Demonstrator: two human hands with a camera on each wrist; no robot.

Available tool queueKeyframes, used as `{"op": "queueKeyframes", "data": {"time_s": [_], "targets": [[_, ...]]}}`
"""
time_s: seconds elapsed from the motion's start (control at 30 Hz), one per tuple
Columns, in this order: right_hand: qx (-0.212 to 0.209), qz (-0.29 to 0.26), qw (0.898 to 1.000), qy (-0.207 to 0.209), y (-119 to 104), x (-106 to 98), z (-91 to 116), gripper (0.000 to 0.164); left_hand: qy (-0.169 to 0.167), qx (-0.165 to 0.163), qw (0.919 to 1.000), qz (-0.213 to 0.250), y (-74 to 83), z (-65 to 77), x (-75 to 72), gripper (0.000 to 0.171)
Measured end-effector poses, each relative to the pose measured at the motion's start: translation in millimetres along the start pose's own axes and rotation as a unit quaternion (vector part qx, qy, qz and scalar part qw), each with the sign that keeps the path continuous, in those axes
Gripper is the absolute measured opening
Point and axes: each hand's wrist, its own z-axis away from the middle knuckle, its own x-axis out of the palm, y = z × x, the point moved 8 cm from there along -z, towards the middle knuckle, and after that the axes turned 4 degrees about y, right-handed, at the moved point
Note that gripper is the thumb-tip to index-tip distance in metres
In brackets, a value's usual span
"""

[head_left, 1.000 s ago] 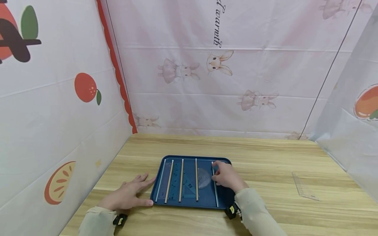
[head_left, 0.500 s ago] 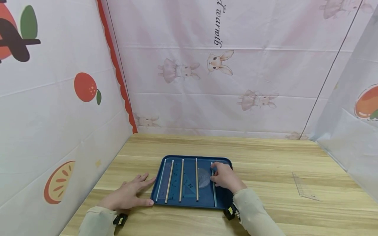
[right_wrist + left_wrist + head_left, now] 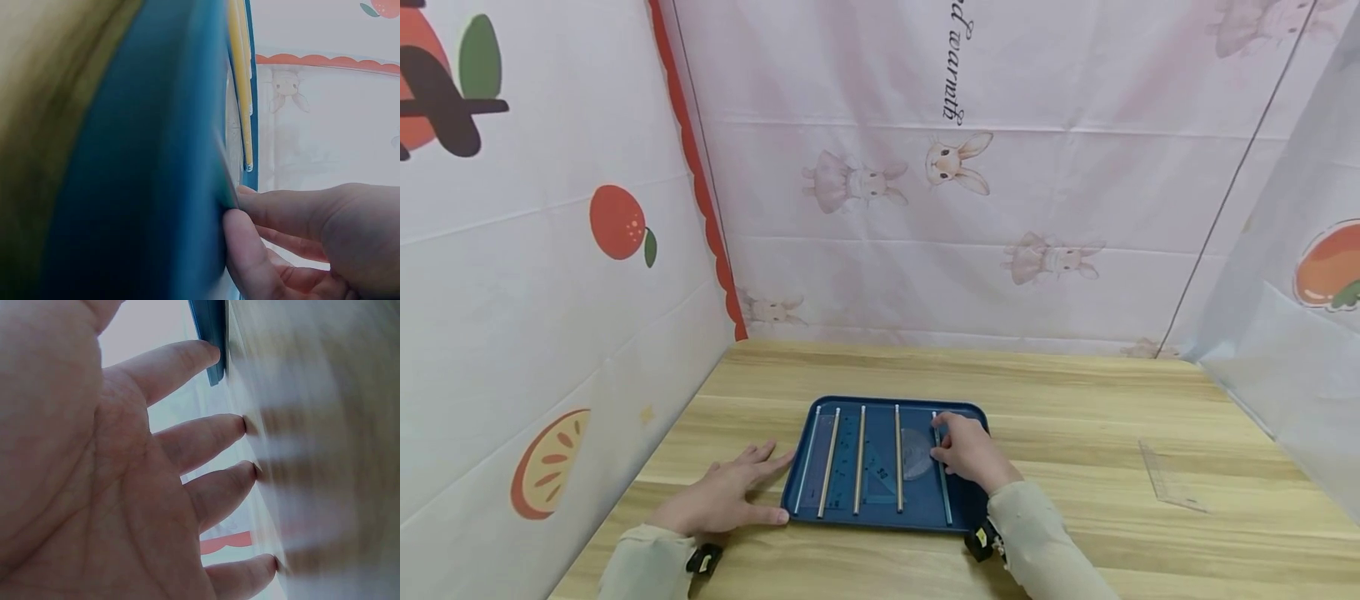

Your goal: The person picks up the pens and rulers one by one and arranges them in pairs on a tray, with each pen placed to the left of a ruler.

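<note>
In the head view a dark blue tray lies on the table, with several pencils laid lengthwise across it. My right hand pinches the upper part of the rightmost pencil, a dark green one, between thumb and fingers; the right wrist view has this pencil blurred at the fingertips. To its left are gold-coloured pencils and, at the far left, a pale blue one. My left hand rests spread on the table, thumb and index finger touching the tray's left side.
Under the pencils lie a clear round protractor, a set square and rulers. A transparent L-shaped ruler lies on the table at right. Printed cloth walls stand behind and at both sides.
My right hand has shifted slightly left along the tray, bringing the rightmost pencil with it. The left hand and the other pencils stay where they were.
</note>
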Motion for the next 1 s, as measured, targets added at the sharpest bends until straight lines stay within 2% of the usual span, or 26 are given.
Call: {"op": "queueKeyframes", "data": {"time_s": [0.2, 0.47, 0.77, 1.0], "targets": [[0.007, 0.000, 1.000, -0.001, 1, 2, -1, 0.047, -0.002, 0.000, 1.0000, 0.003, -0.5, 0.7, 1.2, 0.096], [0.004, 0.002, 1.000, 0.004, 1, -6, -1, 0.050, 0.000, 0.020, 0.9998, -0.001, 2.8, -0.9, 0.3, 0.096], [-0.006, -0.012, 1.000, 0.008, 11, -28, 4, 0.047, -0.005, 0.027, 0.9996, 0.003, 5.9, 0.7, -1.1, 0.096], [-0.025, 0.009, 1.000, 0.001, 22, -48, 8, 0.048, -0.005, 0.025, 0.9997, 0.004, 5.1, 2.0, -1.8, 0.096]]}}
